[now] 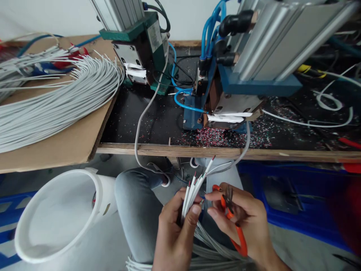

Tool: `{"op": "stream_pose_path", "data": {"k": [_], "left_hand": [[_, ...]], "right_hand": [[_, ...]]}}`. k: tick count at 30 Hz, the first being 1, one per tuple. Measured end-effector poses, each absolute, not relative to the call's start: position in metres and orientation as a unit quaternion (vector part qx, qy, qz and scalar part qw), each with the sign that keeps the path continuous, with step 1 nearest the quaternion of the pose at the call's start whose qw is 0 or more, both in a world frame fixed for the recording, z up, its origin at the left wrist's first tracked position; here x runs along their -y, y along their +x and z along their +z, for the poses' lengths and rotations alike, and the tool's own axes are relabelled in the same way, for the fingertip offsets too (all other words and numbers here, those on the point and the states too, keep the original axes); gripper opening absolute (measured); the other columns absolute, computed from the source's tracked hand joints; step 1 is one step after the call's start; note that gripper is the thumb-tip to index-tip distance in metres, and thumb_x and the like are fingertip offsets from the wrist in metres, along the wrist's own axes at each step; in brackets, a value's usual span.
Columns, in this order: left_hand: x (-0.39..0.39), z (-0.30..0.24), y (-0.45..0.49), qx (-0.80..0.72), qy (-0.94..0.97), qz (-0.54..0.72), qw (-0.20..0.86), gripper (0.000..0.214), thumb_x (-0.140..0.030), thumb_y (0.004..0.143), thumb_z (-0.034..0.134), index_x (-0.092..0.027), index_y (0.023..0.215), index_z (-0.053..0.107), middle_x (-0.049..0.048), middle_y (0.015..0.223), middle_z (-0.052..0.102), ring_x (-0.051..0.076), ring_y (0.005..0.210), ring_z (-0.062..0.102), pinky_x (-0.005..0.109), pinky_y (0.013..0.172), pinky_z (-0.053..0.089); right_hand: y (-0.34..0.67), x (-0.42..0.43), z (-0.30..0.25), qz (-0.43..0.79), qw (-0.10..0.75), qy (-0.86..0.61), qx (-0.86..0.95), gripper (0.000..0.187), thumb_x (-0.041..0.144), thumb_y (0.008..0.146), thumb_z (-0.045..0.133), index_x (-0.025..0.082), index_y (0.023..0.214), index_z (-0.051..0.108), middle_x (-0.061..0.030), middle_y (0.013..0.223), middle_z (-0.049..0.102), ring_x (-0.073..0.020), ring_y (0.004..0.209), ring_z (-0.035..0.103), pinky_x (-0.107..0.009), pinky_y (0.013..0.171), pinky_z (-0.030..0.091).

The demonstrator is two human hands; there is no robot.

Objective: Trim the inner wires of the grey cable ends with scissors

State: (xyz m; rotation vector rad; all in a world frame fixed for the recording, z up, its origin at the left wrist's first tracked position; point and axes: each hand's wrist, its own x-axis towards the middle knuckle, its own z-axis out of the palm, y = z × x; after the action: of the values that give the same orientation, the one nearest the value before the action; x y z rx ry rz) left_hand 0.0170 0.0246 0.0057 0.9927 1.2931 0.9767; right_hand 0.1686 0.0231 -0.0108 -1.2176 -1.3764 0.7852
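My left hand [175, 231] is closed round a small bunch of white cables [194, 188]. Their ends point up and away from me, with dark red wire tips showing at several of them. Just to the right, my right hand [251, 216] grips orange-handled wire cutters [241, 239], the dark metal part lying across the fingers. Its thumb and forefinger reach close to the side of the bunch; whether they touch a cable I cannot tell. More grey-white cables [211, 246] lie across my lap beneath both hands.
Two pneumatic presses, one green [138, 49] and one blue [225, 86], stand on the black workbench [126, 120] amid coloured scraps. Coiled cables [64, 99] rest on cardboard [50, 150] at left. Below are a white bucket [97, 192] and a blue crate [254, 180].
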Motion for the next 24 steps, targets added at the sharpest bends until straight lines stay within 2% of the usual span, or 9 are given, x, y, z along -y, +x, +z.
{"op": "stream_pose_path", "data": {"k": [6, 10, 15, 21, 24], "left_hand": [[-0.027, 0.002, 0.014, -0.529, 0.460, 0.398, 0.591, 0.023, -0.045, 0.093, 0.069, -0.023, 0.092, 0.078, 0.0029, 0.081, 0.071, 0.022, 0.077, 0.062, 0.032, 0.071, 0.046], [-0.027, 0.004, 0.015, -0.538, 0.442, 0.402, 0.595, 0.023, -0.045, 0.092, 0.071, -0.023, 0.090, 0.077, 0.0024, 0.081, 0.071, 0.021, 0.074, 0.060, 0.031, 0.071, 0.046], [-0.027, 0.005, 0.017, -0.543, 0.449, 0.408, 0.581, 0.024, -0.045, 0.091, 0.072, -0.023, 0.092, 0.080, 0.0026, 0.078, 0.071, 0.022, 0.073, 0.061, 0.033, 0.071, 0.047], [-0.026, 0.002, 0.016, -0.537, 0.430, 0.414, 0.596, 0.025, -0.048, 0.090, 0.073, -0.025, 0.092, 0.081, 0.0035, 0.077, 0.070, 0.022, 0.071, 0.059, 0.033, 0.069, 0.047], [-0.025, 0.000, 0.015, -0.543, 0.413, 0.402, 0.610, 0.025, -0.049, 0.090, 0.072, -0.025, 0.092, 0.079, 0.0040, 0.078, 0.069, 0.021, 0.070, 0.058, 0.032, 0.064, 0.047]], "right_hand": [[0.169, -0.019, -0.013, 0.329, 0.529, -0.506, 0.596, 0.012, 0.019, 0.084, 0.073, 0.028, 0.092, 0.074, 0.0073, 0.062, 0.060, -0.0100, 0.049, 0.055, -0.021, 0.045, 0.045], [0.171, -0.018, -0.016, 0.328, 0.516, -0.513, 0.603, 0.009, 0.019, 0.084, 0.073, 0.027, 0.089, 0.071, 0.0071, 0.063, 0.058, -0.0107, 0.051, 0.054, -0.023, 0.046, 0.044], [0.175, -0.015, -0.017, 0.309, 0.498, -0.512, 0.628, 0.024, 0.014, 0.082, 0.073, 0.030, 0.100, 0.073, 0.0063, 0.067, 0.061, -0.0121, 0.052, 0.056, -0.026, 0.047, 0.047], [0.178, -0.008, -0.024, 0.216, 0.486, -0.502, 0.682, 0.047, 0.003, 0.075, 0.065, 0.029, 0.114, 0.072, 0.0016, 0.082, 0.074, -0.0174, 0.063, 0.069, -0.032, 0.055, 0.058], [0.178, -0.007, -0.027, 0.209, 0.487, -0.501, 0.684, 0.046, 0.004, 0.075, 0.065, 0.029, 0.113, 0.072, 0.0002, 0.081, 0.075, -0.0190, 0.062, 0.070, -0.033, 0.053, 0.059]]}}
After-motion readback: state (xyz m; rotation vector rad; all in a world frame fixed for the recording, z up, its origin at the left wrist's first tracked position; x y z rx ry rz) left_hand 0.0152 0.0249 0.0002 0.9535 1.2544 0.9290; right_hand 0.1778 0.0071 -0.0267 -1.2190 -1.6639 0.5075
